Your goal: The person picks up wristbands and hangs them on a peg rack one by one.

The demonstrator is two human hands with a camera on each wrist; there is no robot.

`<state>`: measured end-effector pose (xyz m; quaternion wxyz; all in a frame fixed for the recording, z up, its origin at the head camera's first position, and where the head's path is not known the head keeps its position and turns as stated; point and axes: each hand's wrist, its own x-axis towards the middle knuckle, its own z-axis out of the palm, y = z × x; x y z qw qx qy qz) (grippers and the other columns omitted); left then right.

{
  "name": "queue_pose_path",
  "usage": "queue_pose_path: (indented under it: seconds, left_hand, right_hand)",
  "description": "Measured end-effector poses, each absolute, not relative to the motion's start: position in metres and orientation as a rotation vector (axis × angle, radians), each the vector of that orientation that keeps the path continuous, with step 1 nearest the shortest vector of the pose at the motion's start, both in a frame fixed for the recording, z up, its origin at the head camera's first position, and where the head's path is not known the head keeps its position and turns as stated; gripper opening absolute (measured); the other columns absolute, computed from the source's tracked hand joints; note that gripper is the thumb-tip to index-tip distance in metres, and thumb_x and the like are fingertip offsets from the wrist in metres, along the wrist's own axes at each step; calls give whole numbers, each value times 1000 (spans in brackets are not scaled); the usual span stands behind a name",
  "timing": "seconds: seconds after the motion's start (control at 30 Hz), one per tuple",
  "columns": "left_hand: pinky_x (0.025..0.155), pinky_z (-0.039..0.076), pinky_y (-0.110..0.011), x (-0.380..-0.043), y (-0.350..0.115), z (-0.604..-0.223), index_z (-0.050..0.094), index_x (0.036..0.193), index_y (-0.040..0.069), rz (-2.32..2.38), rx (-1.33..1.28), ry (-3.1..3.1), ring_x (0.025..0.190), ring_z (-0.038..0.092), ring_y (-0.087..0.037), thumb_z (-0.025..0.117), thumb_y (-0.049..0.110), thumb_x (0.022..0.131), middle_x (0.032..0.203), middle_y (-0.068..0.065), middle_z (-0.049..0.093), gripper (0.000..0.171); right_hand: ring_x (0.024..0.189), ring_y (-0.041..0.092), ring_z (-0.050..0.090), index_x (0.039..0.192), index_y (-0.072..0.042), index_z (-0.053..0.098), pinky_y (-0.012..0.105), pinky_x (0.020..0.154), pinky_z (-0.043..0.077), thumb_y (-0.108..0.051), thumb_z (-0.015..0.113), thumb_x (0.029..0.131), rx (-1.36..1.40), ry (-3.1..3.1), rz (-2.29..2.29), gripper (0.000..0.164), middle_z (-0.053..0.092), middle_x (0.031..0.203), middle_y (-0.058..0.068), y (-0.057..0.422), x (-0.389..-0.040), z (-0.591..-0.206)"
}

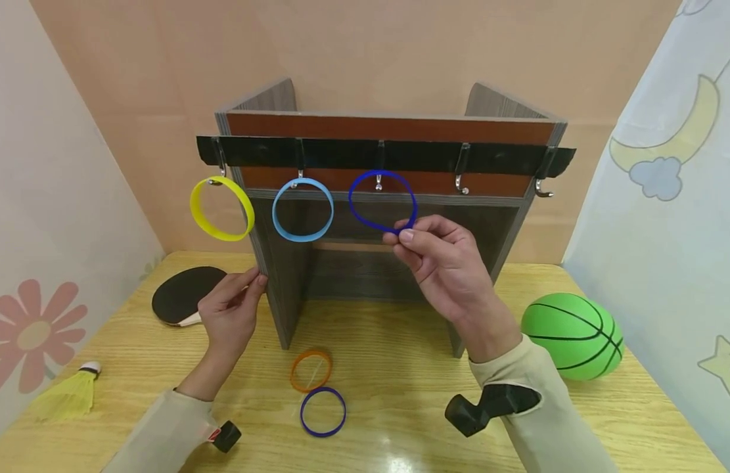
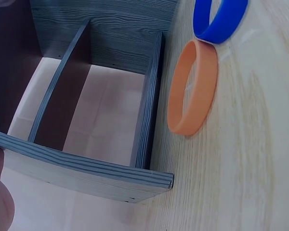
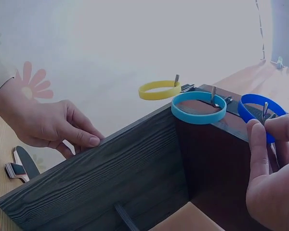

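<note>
My right hand pinches a dark blue wristband at its lower right between thumb and fingers. The band's loop surrounds the middle hook in the head view; whether it rests on the hook I cannot tell. With thumb and fingertips, my left hand grips the front edge of the shelf's left side panel. A yellow wristband hangs from the leftmost hook, and a light blue wristband hangs from the second.
Two more hooks on the black strip hold nothing. On the table lie an orange wristband and another dark blue wristband, touching. A paddle and shuttlecock lie left; a green ball sits right.
</note>
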<state>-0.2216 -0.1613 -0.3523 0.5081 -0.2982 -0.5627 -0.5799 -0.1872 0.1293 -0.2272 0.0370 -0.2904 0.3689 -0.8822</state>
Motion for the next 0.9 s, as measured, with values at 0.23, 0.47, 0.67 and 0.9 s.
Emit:
queue_pose_path:
  seconds: [0.23, 0.47, 0.67, 0.9]
  left_hand:
    - [59, 49, -12, -224, -165, -357, 67, 89, -19, -1392, -709, -1373, 68, 60, -9, 71, -12, 78, 74, -19, 66, 14]
    - [62, 51, -14, -224, -164, -356, 66, 89, -21, -1413, -734, -1349, 70, 62, -10, 70, -14, 78, 75, -20, 66, 14]
    - [62, 50, -13, -224, -165, -357, 66, 89, -20, -1407, -732, -1358, 69, 62, -10, 70, -13, 78, 75, -19, 66, 14]
    - [60, 49, -12, -223, -164, -356, 66, 89, -20, -1403, -726, -1366, 69, 61, -9, 70, -14, 78, 76, -19, 66, 14]
  right_hand:
    - [81, 26, 68, 80, 2, 66, 26, 75, 55, 16, 51, 87, -808, 1171, -2749, 22, 64, 88, 15, 125, -191, -232]
    - [82, 25, 68, 79, 1, 66, 27, 75, 55, 17, 49, 87, -778, 1191, -2742, 24, 63, 88, 15, 121, -191, -236]
    - [81, 24, 68, 79, 0, 67, 28, 75, 55, 16, 50, 87, -723, 1222, -2742, 25, 63, 88, 14, 119, -190, -240]
    - [79, 24, 68, 79, -1, 67, 28, 73, 55, 15, 56, 87, -723, 1241, -2743, 21, 67, 81, 13, 117, -192, -245]
